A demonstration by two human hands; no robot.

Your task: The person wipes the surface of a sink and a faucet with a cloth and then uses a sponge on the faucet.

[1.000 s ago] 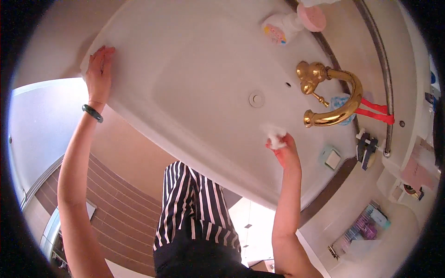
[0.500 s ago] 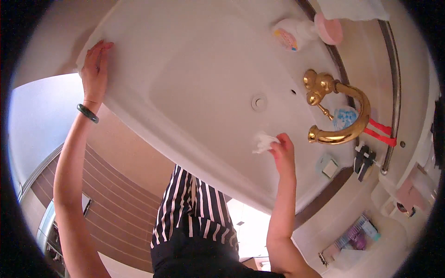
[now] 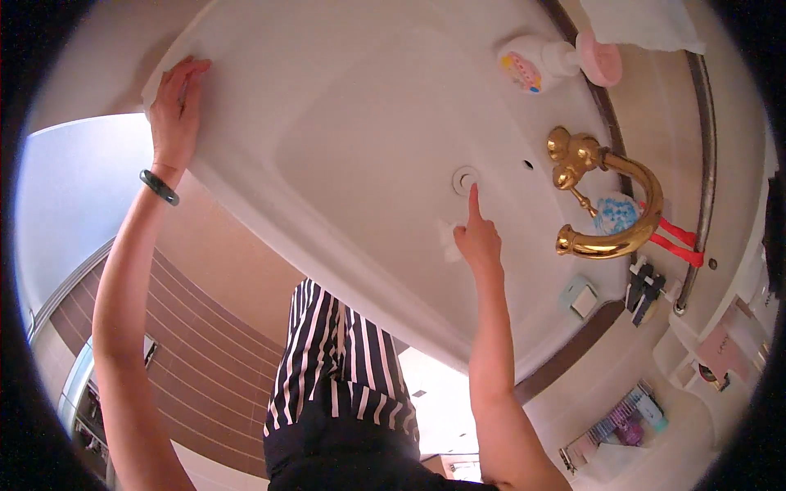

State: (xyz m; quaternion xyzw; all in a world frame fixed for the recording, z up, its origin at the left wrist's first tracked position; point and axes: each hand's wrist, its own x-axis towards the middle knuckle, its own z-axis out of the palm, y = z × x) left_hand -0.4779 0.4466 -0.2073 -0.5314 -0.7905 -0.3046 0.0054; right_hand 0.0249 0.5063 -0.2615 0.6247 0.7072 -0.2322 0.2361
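Over the white washbasin (image 3: pixel 360 123), the index finger of my right hand (image 3: pixel 481 239) is stretched out, its tip at the round drain plug (image 3: pixel 465 181). The other fingers are folded around a crumpled white tissue (image 3: pixel 449 240), which sticks out beside the thumb and is partly covered by the hand. My left hand (image 3: pixel 178 110) lies on the basin's far-left rim with nothing in it, its fingers loosely bent and apart. A dark bangle (image 3: pixel 159 187) circles the left wrist.
A curved gold faucet (image 3: pixel 610 244) stands on the basin's right side. Near it are a white pump bottle (image 3: pixel 536 65) with a pink top, a soap dish (image 3: pixel 581 299), a blue-and-white item (image 3: pixel 616 214) with red straps and a metal rail (image 3: pixel 704 147). Small goods fill a rack (image 3: pixel 614 425) at lower right.
My right hand has moved a little up and left toward the drain, and its index finger has straightened. The tissue is still with it. My left hand stays on the rim.
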